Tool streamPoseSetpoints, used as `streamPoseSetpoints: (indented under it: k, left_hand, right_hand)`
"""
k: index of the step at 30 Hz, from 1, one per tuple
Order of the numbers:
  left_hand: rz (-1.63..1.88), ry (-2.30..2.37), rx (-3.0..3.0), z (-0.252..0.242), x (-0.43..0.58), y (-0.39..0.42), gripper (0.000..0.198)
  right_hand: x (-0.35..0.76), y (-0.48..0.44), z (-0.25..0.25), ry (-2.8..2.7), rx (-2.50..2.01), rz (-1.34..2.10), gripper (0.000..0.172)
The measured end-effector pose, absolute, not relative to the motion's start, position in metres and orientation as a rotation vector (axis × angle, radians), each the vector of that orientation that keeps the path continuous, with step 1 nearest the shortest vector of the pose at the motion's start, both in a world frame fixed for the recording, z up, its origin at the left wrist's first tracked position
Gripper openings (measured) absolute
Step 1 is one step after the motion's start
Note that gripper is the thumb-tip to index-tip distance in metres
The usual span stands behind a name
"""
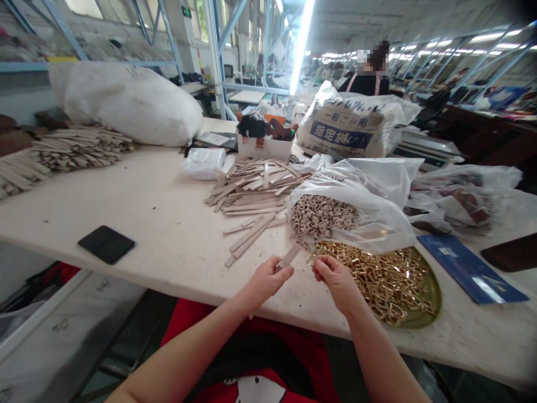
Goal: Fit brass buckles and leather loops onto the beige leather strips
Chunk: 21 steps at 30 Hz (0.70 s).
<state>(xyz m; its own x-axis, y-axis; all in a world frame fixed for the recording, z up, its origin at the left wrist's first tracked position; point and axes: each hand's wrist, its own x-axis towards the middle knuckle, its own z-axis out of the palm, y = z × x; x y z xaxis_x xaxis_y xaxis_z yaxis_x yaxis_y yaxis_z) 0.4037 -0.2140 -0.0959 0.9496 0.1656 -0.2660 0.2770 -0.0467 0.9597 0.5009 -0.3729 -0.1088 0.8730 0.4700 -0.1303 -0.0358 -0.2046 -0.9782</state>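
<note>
My left hand (271,275) is closed on a flat beige strap (290,255), its free end pointing up and to the right. Close beside it, my right hand (333,277) pinches a small gold buckle (311,258) near the strap's end; a gap shows between strap and buckle. Many more gold buckles (390,282) fill a round tray (436,305) at the right. Just behind the hands, small beige loops (321,215) spill from a clear plastic bag (377,218). Loose beige straps (255,187) lie piled behind and left of the hands.
A black phone-like slab (107,244) lies at the left near the table's front edge. Bundled straps (84,146) and a large white sack (130,103) stand back left. A blue packet (472,268) is at the right. A person (369,75) is in the background.
</note>
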Motion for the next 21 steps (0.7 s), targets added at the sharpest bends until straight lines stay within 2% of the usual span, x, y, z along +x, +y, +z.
streamPoseSetpoints:
  k: [3,6,9,12,17,21]
  left_hand:
    - [-0.007,0.358,1.731,-0.099,0.407,-0.217,0.026]
    - [0.037,0.391,1.813,-0.102,0.402,-0.215,0.022]
    - [0.032,0.412,1.936,-0.103,0.395,-0.211,0.026]
    - [0.020,0.433,2.147,-0.103,0.390,-0.209,0.031]
    - [-0.005,0.479,2.442,-0.100,0.387,-0.210,0.025]
    - [-0.005,0.419,2.422,-0.095,0.385,-0.207,0.023]
  right_hand:
    - [0.474,-0.354,-0.110,-0.306,-1.577,0.617,0.019]
    - [0.459,-0.339,-0.115,-0.326,-1.619,0.579,0.015]
    - [0.456,-0.332,-0.120,-0.354,-1.653,0.489,0.010]
    - [0.454,-0.329,-0.122,-0.319,-1.611,0.542,0.007]
    - [0.451,-0.330,-0.124,-0.256,-1.589,0.606,0.008]
    - [0.450,-0.332,-0.128,-0.333,-1.646,0.591,0.014]
